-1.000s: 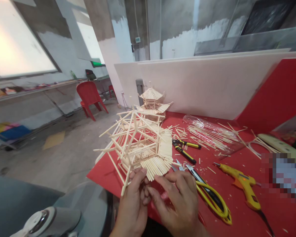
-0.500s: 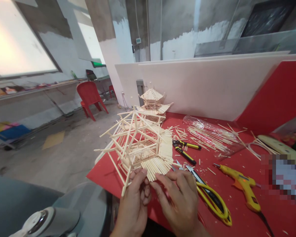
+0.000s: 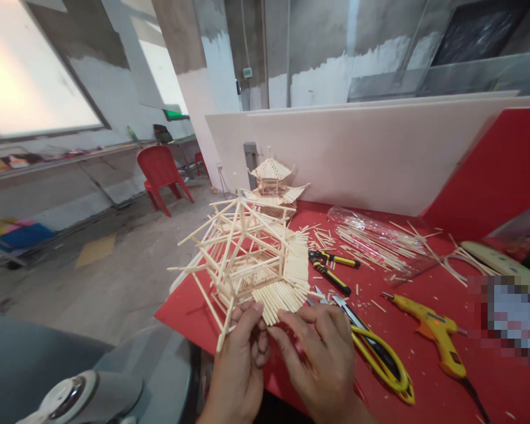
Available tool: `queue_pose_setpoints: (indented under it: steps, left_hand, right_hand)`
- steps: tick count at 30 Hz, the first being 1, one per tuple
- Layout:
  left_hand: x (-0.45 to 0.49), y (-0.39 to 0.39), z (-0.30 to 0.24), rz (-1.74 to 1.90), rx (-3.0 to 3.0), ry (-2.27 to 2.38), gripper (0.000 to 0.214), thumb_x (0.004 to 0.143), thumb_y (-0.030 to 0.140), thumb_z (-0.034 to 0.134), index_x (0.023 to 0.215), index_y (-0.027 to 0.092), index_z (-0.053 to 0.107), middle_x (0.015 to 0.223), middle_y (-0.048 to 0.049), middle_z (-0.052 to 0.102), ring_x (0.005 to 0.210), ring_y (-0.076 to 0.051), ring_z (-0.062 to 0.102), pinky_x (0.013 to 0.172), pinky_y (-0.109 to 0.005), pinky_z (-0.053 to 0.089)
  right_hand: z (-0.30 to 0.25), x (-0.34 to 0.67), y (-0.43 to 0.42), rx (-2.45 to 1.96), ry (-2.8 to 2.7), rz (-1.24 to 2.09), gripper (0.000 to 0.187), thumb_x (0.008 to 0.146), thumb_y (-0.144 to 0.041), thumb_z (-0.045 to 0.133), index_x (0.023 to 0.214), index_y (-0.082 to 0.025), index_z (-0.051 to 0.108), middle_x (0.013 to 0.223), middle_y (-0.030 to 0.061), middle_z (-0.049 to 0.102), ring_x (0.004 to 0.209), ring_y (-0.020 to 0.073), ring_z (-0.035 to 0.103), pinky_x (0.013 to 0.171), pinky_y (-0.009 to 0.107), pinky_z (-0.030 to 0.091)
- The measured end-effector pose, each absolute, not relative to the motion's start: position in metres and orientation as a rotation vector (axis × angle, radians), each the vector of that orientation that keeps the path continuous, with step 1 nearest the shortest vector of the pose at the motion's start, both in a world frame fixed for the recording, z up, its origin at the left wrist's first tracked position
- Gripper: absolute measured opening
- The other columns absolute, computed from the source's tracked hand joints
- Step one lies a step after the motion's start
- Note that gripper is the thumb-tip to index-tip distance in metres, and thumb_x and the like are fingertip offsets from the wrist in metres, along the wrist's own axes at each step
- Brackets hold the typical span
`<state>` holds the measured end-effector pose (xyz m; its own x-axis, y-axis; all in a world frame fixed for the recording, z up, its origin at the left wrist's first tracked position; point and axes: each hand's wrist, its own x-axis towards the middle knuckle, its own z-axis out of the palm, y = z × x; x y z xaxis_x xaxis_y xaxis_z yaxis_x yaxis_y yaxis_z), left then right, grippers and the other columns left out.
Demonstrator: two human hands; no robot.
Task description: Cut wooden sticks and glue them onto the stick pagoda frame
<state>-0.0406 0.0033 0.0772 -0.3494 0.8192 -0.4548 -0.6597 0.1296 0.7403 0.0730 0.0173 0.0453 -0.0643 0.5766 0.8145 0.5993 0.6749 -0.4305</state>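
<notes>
A pagoda model of thin wooden sticks (image 3: 242, 235) stands at the near left of the red table, its upper frame open and bare. A lower eave of sticks laid side by side (image 3: 279, 299) slopes toward me. At that eave's left edge, my left hand (image 3: 245, 341) is closed, thumb and forefinger pinching the sticks. My right hand (image 3: 320, 347) has thumb and forefinger pinched at the eave's front edge. The fingers hide the exact stick ends. Just right of my right hand lie yellow-handled scissors (image 3: 382, 359) and a utility knife (image 3: 355, 315).
Black-and-yellow pliers (image 3: 333, 271), a yellow glue gun (image 3: 433, 330) and a plastic bag of sticks (image 3: 375, 241) lie on the red table (image 3: 424, 400). Behind stands a finished-looking stick pagoda (image 3: 271, 182). A white flask (image 3: 92, 394) is at lower left, a red chair (image 3: 161, 174) beyond.
</notes>
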Motion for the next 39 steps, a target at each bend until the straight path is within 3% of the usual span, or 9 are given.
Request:
queue_pose_setpoints:
  steps: [39]
  left_hand:
    - [-0.0411,0.0036,0.0743,1.576,0.266,1.197,0.027,0.069,0.028,0.078,0.074,0.021,0.052,0.056,0.0094,0.044,0.041,-0.004,0.033,0.036,-0.015,0.026]
  right_hand:
    - [0.0489,0.0717,0.0154,-0.923,-1.734,-0.016,0.016,0.085,-0.021,0.069,0.100,-0.022,0.070,0.081,0.0037,0.060,0.078,0.0179,0.053,0.073,0.036,0.042]
